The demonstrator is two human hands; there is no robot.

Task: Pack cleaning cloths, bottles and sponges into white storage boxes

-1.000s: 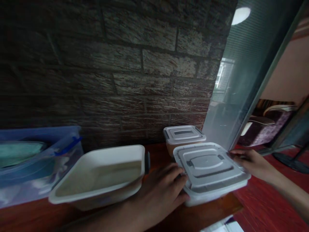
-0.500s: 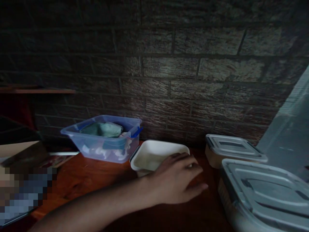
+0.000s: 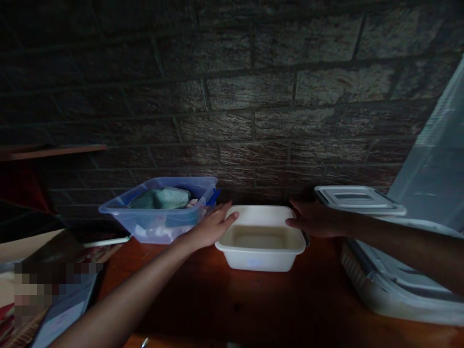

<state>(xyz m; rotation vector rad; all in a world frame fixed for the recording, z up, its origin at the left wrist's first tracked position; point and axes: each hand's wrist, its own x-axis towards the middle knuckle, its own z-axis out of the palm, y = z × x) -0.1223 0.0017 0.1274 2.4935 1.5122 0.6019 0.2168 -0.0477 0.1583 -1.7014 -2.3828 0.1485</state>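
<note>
An open white plastic container [image 3: 259,261] stands upright on the brown table, and I see nothing inside it. My left hand [image 3: 212,228] is at its left side, with the thumb over the rim and the fingers along the outside. On the opposite side, my right hand [image 3: 311,220] has its thumb over the right rim, its other fingers partly hidden behind the wall. Both hands hold the container between them. Close to my left hand is a clear bluish plastic bin [image 3: 155,224] with a green cloth-like item [image 3: 159,198] and white pieces in it.
Two lidded containers, a rear one [image 3: 357,199] and a larger front one [image 3: 391,290], stand on the right, under my right forearm. A cardboard box [image 3: 39,246] and a flat dark device [image 3: 67,309] lie at the left. A brick wall [image 3: 235,125] rises behind the table [image 3: 217,304].
My left hand has moved from the container's right front to its left side. My right hand has come into view at the right rim. The container now sits squarer to me.
</note>
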